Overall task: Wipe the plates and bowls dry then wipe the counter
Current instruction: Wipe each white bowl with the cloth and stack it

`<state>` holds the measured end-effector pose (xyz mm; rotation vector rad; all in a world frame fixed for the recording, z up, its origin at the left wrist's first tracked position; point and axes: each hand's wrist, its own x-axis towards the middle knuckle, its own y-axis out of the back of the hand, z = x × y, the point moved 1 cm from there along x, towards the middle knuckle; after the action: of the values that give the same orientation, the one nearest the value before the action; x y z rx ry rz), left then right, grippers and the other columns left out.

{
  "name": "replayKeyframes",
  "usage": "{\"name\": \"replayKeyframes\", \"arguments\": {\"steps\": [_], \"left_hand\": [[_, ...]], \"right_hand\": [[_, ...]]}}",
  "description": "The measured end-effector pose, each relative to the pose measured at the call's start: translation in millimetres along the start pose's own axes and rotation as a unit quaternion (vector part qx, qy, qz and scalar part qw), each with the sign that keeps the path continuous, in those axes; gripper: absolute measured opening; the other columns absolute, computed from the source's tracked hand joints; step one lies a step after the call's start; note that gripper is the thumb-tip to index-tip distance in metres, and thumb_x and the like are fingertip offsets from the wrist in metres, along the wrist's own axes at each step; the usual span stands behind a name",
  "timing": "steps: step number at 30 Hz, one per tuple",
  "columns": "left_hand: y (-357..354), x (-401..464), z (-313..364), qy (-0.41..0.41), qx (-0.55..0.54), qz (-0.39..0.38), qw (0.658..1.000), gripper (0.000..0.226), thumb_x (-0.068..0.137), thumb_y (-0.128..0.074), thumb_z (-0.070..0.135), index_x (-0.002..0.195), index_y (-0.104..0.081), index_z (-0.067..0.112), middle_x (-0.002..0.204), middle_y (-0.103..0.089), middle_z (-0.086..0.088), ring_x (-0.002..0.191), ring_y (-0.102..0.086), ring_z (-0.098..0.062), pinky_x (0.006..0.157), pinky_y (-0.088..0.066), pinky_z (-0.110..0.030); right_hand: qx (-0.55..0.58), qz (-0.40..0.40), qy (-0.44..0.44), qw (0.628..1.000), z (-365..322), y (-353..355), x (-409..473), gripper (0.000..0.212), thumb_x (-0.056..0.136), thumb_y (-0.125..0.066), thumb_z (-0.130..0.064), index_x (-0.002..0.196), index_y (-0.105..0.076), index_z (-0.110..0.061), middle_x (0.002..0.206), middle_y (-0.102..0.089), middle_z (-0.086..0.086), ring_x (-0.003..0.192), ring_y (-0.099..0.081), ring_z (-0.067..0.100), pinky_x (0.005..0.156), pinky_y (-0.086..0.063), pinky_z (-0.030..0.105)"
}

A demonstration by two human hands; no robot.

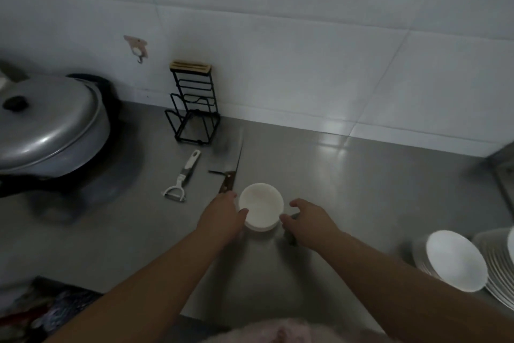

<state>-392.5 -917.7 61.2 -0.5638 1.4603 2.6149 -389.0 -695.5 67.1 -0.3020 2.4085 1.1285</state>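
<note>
Bowls (261,208), small white stack, on steel counter (361,189) mid-frame. Left hand (224,213) touching stack's left side, thumb on rim, fingers spread, not closed round it. Right hand (307,221) just beside stack on right, fingers apart, contact unclear. Knife (232,173) and peeler (183,176) behind-left. Plates (456,263) stacked far right. Lidded pot (50,123) at left.

A wall of large pale grey-white glazed tiles (278,37) is rising behind a brushed stainless-steel worktop (361,189), which is catching a soft patch of reflected light near the wall joint. A small pinkish adhesive wall hook (136,48) is hanging on the tiles at the left. The room is sitting in dim, greyish light
</note>
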Motion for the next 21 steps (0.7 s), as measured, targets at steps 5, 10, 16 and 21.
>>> {"name": "replayKeyframes", "arguments": {"steps": [5, 10, 16, 21], "left_hand": [[-2, 12, -5, -0.031, -0.014, -0.008, 0.999, 0.042, 0.088, -0.071, 0.031, 0.127, -0.058, 0.022, 0.110, -0.067, -0.002, 0.103, -0.064, -0.023, 0.087, -0.051, -0.034], [-3, 12, -6, -0.025, -0.078, -0.004, 0.997, 0.033, 0.089, -0.073, 0.028, 0.115, -0.052, 0.027, 0.098, -0.064, 0.003, 0.090, -0.063, -0.016, 0.072, -0.047, -0.029], [0, 1, 10, -0.077, -0.141, 0.004, 0.987, 0.030, 0.092, -0.069, 0.029, 0.111, -0.046, 0.031, 0.089, -0.057, 0.012, 0.082, -0.057, -0.005, 0.066, -0.046, -0.026], [-21, -17, 27, -0.120, -0.110, -0.034, 0.986, 0.028, 0.094, -0.068, 0.030, 0.115, -0.048, 0.033, 0.085, -0.061, 0.011, 0.079, -0.059, -0.001, 0.067, -0.047, -0.022]], "right_hand": [[-0.002, 0.011, -0.006, 1.000, -10, -24, 11, 0.061, 0.095, -0.068, -0.044, 0.149, -0.047, -0.025, 0.118, -0.074, -0.003, 0.106, -0.067, 0.019, 0.095, -0.050, 0.032], [0.012, 0.038, -0.021, 0.999, -12, -36, 7, 0.060, 0.097, -0.066, -0.042, 0.150, -0.045, -0.022, 0.121, -0.071, 0.002, 0.106, -0.066, 0.022, 0.094, -0.053, 0.036], [0.037, 0.097, -0.013, 0.995, -7, -25, -5, 0.051, 0.097, -0.065, -0.042, 0.142, -0.052, -0.021, 0.087, -0.059, -0.015, 0.078, -0.056, 0.004, 0.079, -0.046, 0.026], [0.042, 0.110, -0.044, 0.992, 31, -5, -33, 0.048, 0.096, -0.065, -0.044, 0.139, -0.054, -0.024, 0.096, -0.061, -0.009, 0.085, -0.063, 0.010, 0.074, -0.050, 0.023]]}}
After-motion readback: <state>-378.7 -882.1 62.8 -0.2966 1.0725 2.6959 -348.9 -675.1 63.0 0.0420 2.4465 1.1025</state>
